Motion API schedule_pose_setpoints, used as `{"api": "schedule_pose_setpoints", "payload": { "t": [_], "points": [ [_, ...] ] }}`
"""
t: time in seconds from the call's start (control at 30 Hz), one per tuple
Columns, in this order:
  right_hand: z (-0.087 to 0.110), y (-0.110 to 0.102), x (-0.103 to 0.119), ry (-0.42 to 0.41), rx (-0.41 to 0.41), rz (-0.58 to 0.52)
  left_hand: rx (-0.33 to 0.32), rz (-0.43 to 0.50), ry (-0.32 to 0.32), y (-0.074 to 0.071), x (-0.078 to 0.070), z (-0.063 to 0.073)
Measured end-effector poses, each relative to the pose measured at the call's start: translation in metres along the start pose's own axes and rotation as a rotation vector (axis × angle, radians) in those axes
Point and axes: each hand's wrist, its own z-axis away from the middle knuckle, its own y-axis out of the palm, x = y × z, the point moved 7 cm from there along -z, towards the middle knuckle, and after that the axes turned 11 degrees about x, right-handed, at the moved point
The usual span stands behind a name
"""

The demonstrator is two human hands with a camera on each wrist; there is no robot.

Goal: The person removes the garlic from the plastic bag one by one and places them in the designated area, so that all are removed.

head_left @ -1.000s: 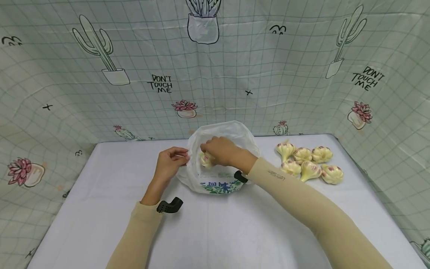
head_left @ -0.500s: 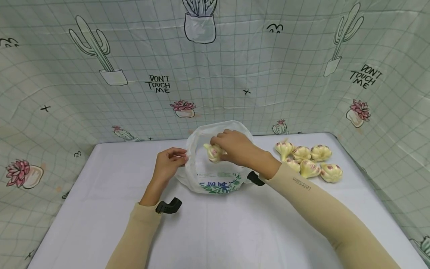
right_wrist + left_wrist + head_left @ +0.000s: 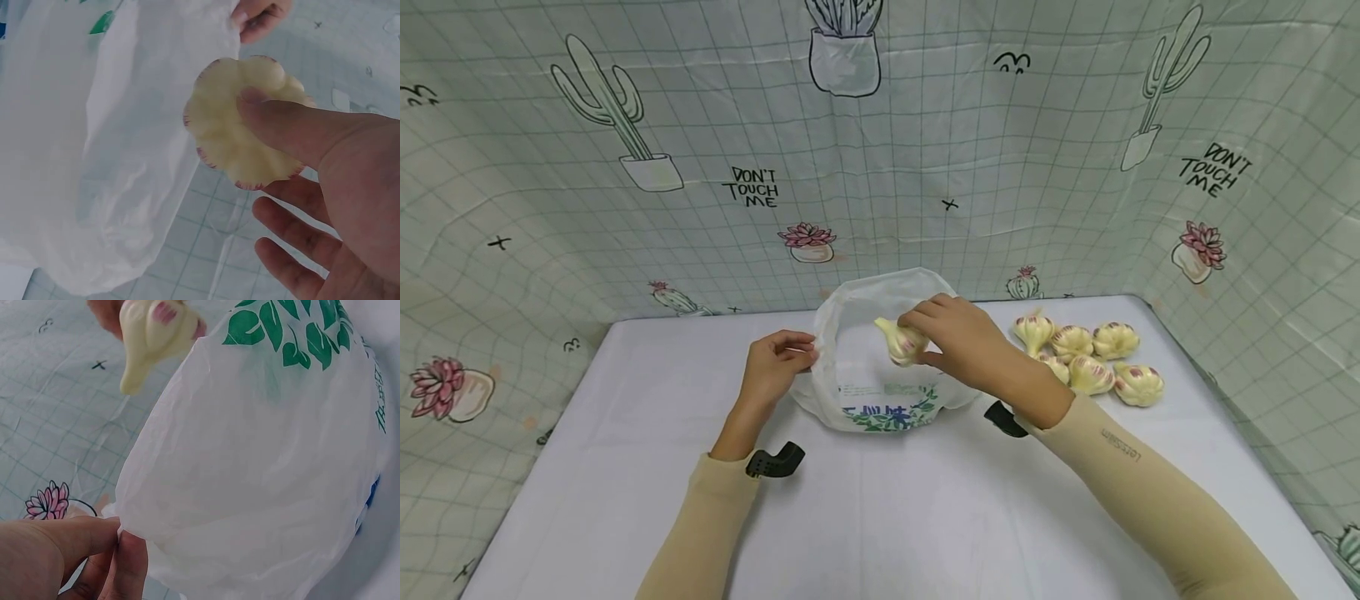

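Observation:
A white plastic bag [image 3: 874, 398] with green leaf and blue print stands on the table, its mouth spread wide. My left hand [image 3: 778, 365] pinches the left edge of that mouth between thumb and fingers, plainly so in the left wrist view. With thumb and fingers my right hand [image 3: 966, 340] grips a garlic bulb [image 3: 901, 342] above the bag's opening, its stem toward the left. The right wrist view gives the bulb's round underside [image 3: 247, 125], with the thumb pressed on it. What lies at the bottom of the bag is hidden.
Several garlic bulbs [image 3: 1092, 375] lie in a cluster at the table's right, close to the right forearm. A white cloth covers the table [image 3: 880, 517]. Behind and at both sides hangs a printed grid curtain [image 3: 880, 167].
My right hand has drawn up and to the right out of the bag's mouth, carrying the garlic bulb with it. My left hand stays at the bag's edge.

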Motion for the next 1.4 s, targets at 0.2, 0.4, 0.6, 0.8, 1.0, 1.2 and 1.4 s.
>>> {"api": "schedule_pose_setpoints", "payload": {
  "t": [0.2,0.4,0.6,0.8,1.0,1.2,1.4],
  "points": [
    [0.021,-0.006,-0.002,-0.032,-0.082,0.006,0.001,0.0,0.007,0.001,0.0,0.0],
    [0.039,-0.01,-0.007,-0.045,-0.136,-0.005,0.003,0.001,0.011,0.001,0.001,-0.001],
    [0.057,-0.012,-0.01,-0.025,-0.146,-0.02,0.006,-0.004,0.002,0.003,0.001,-0.002],
    [0.074,-0.013,-0.015,0.007,-0.17,-0.022,0.006,-0.005,-0.004,0.004,0.002,-0.003],
    [0.089,-0.011,-0.021,0.031,-0.193,-0.006,0.008,0.0,-0.004,0.004,0.002,-0.003],
    [0.106,-0.007,-0.028,0.062,-0.205,0.002,0.008,-0.002,-0.01,0.004,0.003,-0.003],
    [0.124,-0.004,-0.034,0.08,-0.209,0.006,0.004,0.001,-0.002,0.003,0.003,-0.002]
  ]
}}
